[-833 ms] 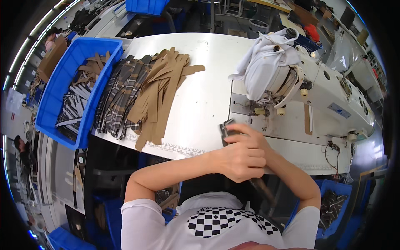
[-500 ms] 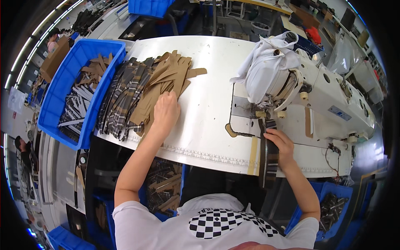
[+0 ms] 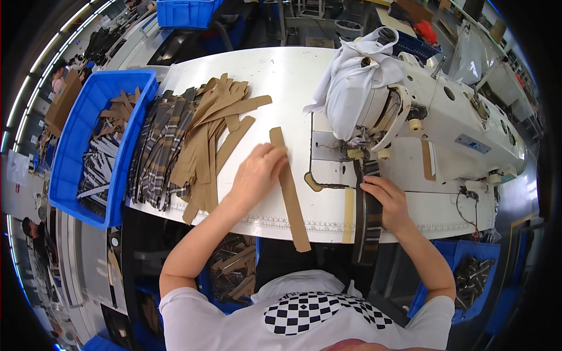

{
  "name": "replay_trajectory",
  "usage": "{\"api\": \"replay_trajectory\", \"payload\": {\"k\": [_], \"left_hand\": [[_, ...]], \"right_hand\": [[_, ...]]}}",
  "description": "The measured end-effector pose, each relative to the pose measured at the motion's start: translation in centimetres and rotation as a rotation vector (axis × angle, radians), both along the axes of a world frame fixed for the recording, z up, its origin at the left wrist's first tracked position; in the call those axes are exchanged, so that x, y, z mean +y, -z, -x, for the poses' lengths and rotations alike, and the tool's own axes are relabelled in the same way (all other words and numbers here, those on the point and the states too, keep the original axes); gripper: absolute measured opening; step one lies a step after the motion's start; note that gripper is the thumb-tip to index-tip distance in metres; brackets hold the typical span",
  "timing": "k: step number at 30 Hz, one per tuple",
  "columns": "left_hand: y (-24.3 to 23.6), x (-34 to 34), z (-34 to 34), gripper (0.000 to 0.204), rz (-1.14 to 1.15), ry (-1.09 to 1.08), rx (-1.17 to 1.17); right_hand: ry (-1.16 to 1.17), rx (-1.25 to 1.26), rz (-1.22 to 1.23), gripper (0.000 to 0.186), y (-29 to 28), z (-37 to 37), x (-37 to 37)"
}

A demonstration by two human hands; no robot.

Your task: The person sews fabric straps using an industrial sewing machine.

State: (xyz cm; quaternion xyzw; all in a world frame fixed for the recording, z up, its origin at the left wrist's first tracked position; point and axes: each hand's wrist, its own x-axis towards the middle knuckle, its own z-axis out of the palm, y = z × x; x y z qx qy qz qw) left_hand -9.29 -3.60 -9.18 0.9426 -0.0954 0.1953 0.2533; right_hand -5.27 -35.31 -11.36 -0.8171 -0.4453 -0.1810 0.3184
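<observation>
My left hand (image 3: 257,174) pinches the upper part of a brown fabric strip (image 3: 294,210), which slants toward me over the table's near edge. To its left lies a loose pile of brown strips (image 3: 202,153), beside a pile of dark plaid strips (image 3: 158,146). At the right, my right hand (image 3: 387,202) grips a dark zipper (image 3: 362,225) together with a plaid strip. Their far ends sit at the presser foot (image 3: 357,153) of the white sewing machine (image 3: 462,117), and the near ends hang past the table edge. A white cloth (image 3: 351,79) is draped over the machine's head.
A blue bin (image 3: 120,202) of brown, white and plaid scraps stands at the table's left. Beneath the table are a bin with strips (image 3: 234,266) and a blue bin with dark pieces (image 3: 483,272). A ruler tape (image 3: 263,222) runs along the front edge.
My left hand has moved right from the brown pile, drawing one brown strip out onto the table. My right hand stays at the zipper. The whole view has shifted slightly.
</observation>
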Motion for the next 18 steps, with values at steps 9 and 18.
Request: {"api": "replay_trajectory", "payload": {"k": [9, 18], "left_hand": [[1.7, -4.6, 2.0, 0.053, -0.264, 0.380, 0.003], [0.6, -6.1, -3.6, 0.060, -0.246, 0.535, 0.036]], "right_hand": [[0.071, 0.127, 0.215, 0.058, 0.1, 0.1, 0.0], [0.012, 0.360, 0.160, 0.071, -6.3, 4.7, -1.8]]}}
